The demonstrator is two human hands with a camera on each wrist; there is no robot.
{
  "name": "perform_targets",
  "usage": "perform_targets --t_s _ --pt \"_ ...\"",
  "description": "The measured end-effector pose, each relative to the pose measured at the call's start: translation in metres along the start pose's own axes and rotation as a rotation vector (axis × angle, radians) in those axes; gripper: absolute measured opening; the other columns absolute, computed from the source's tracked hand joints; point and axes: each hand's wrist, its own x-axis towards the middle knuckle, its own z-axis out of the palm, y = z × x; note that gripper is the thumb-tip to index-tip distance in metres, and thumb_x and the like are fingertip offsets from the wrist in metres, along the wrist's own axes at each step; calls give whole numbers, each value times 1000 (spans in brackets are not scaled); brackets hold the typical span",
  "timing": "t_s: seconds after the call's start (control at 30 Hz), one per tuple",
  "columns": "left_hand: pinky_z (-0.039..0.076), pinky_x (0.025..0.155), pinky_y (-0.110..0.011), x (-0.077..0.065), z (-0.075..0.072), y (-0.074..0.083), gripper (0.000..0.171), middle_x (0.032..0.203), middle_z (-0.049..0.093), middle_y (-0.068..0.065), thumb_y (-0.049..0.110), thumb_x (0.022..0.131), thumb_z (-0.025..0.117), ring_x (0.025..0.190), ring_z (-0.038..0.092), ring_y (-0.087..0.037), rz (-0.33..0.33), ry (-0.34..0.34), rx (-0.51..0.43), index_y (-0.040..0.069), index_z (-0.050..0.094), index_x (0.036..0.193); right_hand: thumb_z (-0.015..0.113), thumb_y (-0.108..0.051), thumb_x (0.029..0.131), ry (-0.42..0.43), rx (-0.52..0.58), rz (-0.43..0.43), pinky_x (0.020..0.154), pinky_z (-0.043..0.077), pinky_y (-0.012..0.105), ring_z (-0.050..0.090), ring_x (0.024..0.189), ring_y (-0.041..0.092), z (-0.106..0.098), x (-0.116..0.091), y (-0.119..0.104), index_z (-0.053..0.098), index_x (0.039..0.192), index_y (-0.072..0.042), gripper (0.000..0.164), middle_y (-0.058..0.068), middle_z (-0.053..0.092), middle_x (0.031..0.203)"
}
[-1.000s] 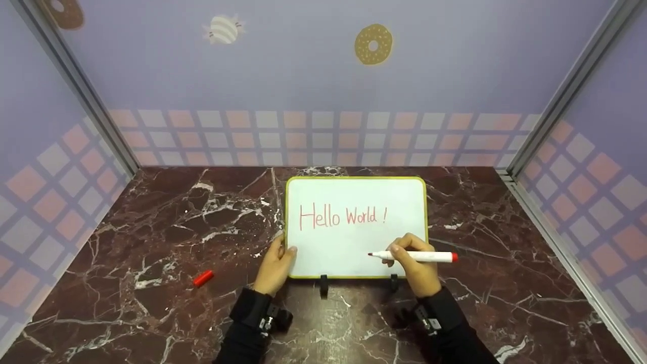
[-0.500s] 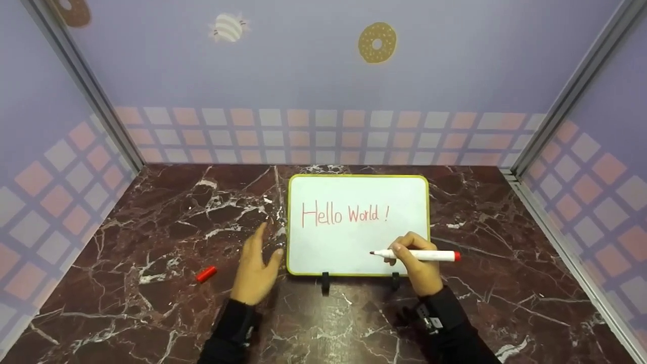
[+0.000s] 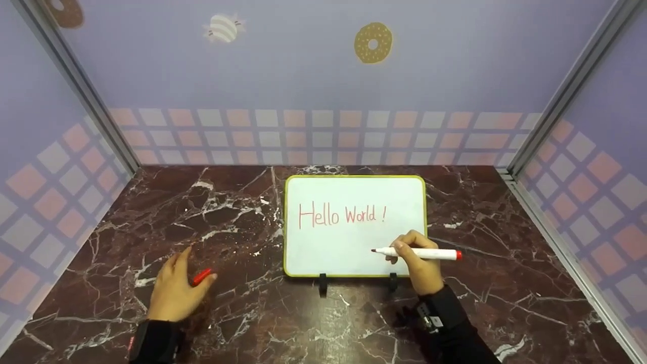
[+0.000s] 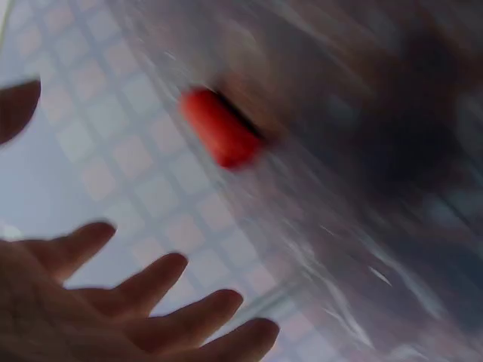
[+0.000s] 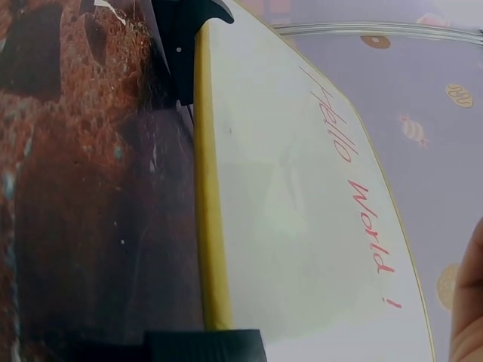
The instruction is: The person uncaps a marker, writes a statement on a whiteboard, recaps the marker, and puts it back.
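Observation:
In the head view my right hand (image 3: 420,263) holds an uncapped marker (image 3: 440,254), white with a red end, its tip pointing left in front of the whiteboard (image 3: 349,253). The yellow-framed board bears "Hello World !" in red and leans on a stand (image 3: 323,284) with black feet. Over at the left, my left hand (image 3: 174,293) is spread around the red marker cap (image 3: 201,277), which lies between thumb and fingers. The left wrist view shows the cap (image 4: 220,128) apart from the outstretched fingers (image 4: 155,279). The marker itself is out of sight in the right wrist view.
A dark red marbled table (image 3: 242,313) carries everything. Patterned lilac walls (image 3: 303,76) close it off at the back and both sides, with metal corner posts (image 3: 86,86).
My left hand has let go of the whiteboard's left edge and moved left to the red cap. The right hand with the marker has barely moved.

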Motion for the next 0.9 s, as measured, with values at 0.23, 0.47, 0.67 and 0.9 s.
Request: perform_targets --t_s 0.23,0.47,0.67,0.9 --pt "26 91 -72 2 0 -17 81 141 18 -35 46 84 58 120 21 -61 -88 -137 96 3 23 143 47 14 85 15 3 1 53 47 25 56 55 18 -1 -1 0 46 67 4 21 8 60 65" --pt "42 74 -62 -1 4 -15 52 126 40 -30 24 84 61 103 42 -51 -118 -54 181 2 46 129 45 17 85 5 6 -19 52 47 25 55 57 16 -2 -1 0 48 69 6 19 6 60 66" --pt "43 69 -56 0 6 -12 29 104 50 -28 10 83 59 89 48 -46 -83 -6 183 0 55 110 46 14 86 13 3 -11 54 47 25 57 57 18 -4 1 -2 47 68 5 20 8 60 66" --pt "43 69 -56 3 7 -11 24 101 53 -27 11 82 59 87 48 -46 -54 0 201 1 55 104 47 13 86 22 -29 -14 54 46 26 56 58 18 -5 2 -3 46 68 5 20 10 59 64"
